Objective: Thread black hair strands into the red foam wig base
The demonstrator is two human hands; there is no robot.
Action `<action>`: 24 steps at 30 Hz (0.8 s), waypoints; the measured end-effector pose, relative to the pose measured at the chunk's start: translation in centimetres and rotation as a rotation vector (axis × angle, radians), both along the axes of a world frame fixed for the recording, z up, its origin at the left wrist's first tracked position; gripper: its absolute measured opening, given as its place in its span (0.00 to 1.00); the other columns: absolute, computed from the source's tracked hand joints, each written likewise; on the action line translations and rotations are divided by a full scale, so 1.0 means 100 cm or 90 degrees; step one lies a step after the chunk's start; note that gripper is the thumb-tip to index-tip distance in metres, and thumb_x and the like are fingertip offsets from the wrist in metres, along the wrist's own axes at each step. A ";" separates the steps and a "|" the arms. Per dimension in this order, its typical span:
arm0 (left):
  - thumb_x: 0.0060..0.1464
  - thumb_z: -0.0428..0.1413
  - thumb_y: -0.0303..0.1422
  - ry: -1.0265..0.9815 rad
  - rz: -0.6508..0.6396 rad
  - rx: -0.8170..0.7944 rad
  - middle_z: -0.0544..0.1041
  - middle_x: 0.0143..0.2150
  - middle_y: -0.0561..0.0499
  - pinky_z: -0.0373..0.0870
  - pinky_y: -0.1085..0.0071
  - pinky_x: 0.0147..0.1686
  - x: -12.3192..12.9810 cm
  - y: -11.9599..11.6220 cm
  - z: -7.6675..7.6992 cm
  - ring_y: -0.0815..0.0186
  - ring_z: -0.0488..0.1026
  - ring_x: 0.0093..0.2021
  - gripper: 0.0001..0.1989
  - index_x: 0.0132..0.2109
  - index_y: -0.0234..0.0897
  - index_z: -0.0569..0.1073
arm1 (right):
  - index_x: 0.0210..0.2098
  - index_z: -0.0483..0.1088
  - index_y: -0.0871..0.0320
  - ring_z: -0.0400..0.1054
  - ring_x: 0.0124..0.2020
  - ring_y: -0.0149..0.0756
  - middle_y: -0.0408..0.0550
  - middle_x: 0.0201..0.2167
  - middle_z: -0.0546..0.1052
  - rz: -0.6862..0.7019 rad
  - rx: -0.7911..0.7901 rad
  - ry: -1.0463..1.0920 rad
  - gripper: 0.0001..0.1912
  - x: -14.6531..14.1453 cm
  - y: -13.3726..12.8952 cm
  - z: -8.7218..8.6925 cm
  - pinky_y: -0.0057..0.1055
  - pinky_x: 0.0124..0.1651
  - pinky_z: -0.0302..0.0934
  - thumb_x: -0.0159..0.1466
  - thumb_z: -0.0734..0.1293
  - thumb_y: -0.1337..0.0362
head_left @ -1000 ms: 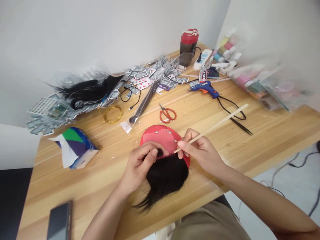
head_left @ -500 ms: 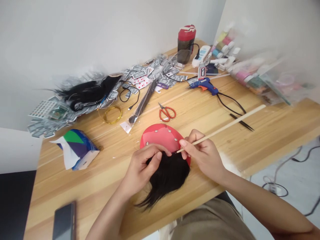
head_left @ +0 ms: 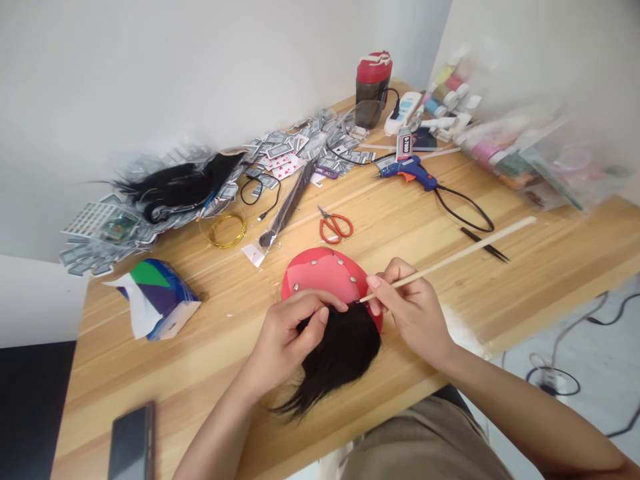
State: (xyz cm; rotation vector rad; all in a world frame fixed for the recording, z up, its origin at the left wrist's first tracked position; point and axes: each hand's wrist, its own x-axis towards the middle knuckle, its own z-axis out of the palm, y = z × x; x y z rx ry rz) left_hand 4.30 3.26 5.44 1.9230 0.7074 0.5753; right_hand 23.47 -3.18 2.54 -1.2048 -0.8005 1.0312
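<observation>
A red round piece (head_left: 323,275) with small silvery studs lies on the wooden table near its front edge. Black hair (head_left: 340,353) covers its lower part and trails toward the front left. My left hand (head_left: 295,333) rests on the hair's upper edge, thumb and index finger bent close together; what lies between them, if anything, is hidden. In my right hand (head_left: 413,310) is a thin pale wooden stick (head_left: 465,253), pinched near its lower end. The stick's tip touches the top edge of the hair, just right of my left fingertips.
Red-handled scissors (head_left: 336,227) lie behind the red piece. Black tweezers (head_left: 484,245) and a blue glue gun (head_left: 410,172) are at the right. A phone (head_left: 131,443) and a blue-green packet (head_left: 157,297) sit at the left. Scattered cards (head_left: 280,148) line the back.
The stick's tip has shifted slightly to the right along the hair's upper edge. The whole view has also moved a little; both hands keep nearly the same pose.
</observation>
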 end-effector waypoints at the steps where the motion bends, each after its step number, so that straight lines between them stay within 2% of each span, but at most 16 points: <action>1: 0.71 0.50 0.30 0.000 0.000 -0.001 0.83 0.42 0.51 0.69 0.77 0.44 0.000 0.000 0.000 0.69 0.78 0.42 0.12 0.45 0.39 0.79 | 0.24 0.63 0.54 0.63 0.19 0.29 0.37 0.16 0.71 0.001 -0.003 0.007 0.24 0.000 0.000 0.000 0.27 0.25 0.55 0.65 0.73 0.47; 10: 0.71 0.50 0.33 0.003 0.003 -0.004 0.83 0.45 0.47 0.72 0.73 0.47 -0.001 0.000 -0.001 0.65 0.80 0.46 0.13 0.46 0.38 0.79 | 0.24 0.63 0.54 0.63 0.18 0.29 0.37 0.16 0.72 -0.012 -0.006 0.038 0.24 -0.001 0.004 -0.003 0.27 0.25 0.55 0.63 0.75 0.48; 12: 0.71 0.50 0.33 0.013 -0.005 -0.004 0.84 0.46 0.46 0.72 0.72 0.47 -0.004 0.002 0.001 0.64 0.80 0.46 0.13 0.44 0.38 0.79 | 0.24 0.63 0.54 0.63 0.19 0.29 0.38 0.16 0.72 -0.020 -0.007 0.028 0.24 -0.002 0.004 -0.002 0.28 0.26 0.55 0.63 0.75 0.48; 15: 0.69 0.52 0.33 0.036 -0.020 0.007 0.83 0.49 0.45 0.72 0.72 0.48 -0.013 0.007 0.009 0.63 0.80 0.47 0.13 0.36 0.38 0.77 | 0.23 0.64 0.54 0.64 0.19 0.29 0.38 0.16 0.72 -0.030 0.002 0.011 0.23 -0.003 0.004 -0.002 0.28 0.26 0.56 0.64 0.74 0.49; 19: 0.68 0.52 0.31 0.101 -0.021 0.062 0.82 0.51 0.45 0.72 0.71 0.50 -0.031 0.015 0.024 0.62 0.79 0.50 0.12 0.37 0.39 0.78 | 0.23 0.64 0.54 0.65 0.19 0.30 0.38 0.16 0.72 -0.046 0.003 -0.004 0.23 -0.003 0.004 -0.003 0.28 0.27 0.57 0.63 0.74 0.48; 22: 0.68 0.50 0.32 0.166 -0.068 0.097 0.82 0.45 0.46 0.73 0.73 0.42 -0.047 0.022 0.035 0.63 0.80 0.44 0.16 0.33 0.39 0.77 | 0.23 0.64 0.54 0.65 0.19 0.30 0.38 0.15 0.72 -0.057 0.005 0.002 0.25 -0.004 0.004 -0.004 0.29 0.28 0.60 0.62 0.75 0.46; 24: 0.68 0.50 0.34 0.216 -0.081 0.095 0.82 0.44 0.48 0.73 0.76 0.38 -0.061 0.026 0.040 0.66 0.80 0.39 0.16 0.33 0.40 0.77 | 0.23 0.63 0.54 0.65 0.19 0.30 0.38 0.16 0.72 -0.059 0.008 0.010 0.25 -0.004 0.004 -0.006 0.29 0.27 0.59 0.62 0.75 0.46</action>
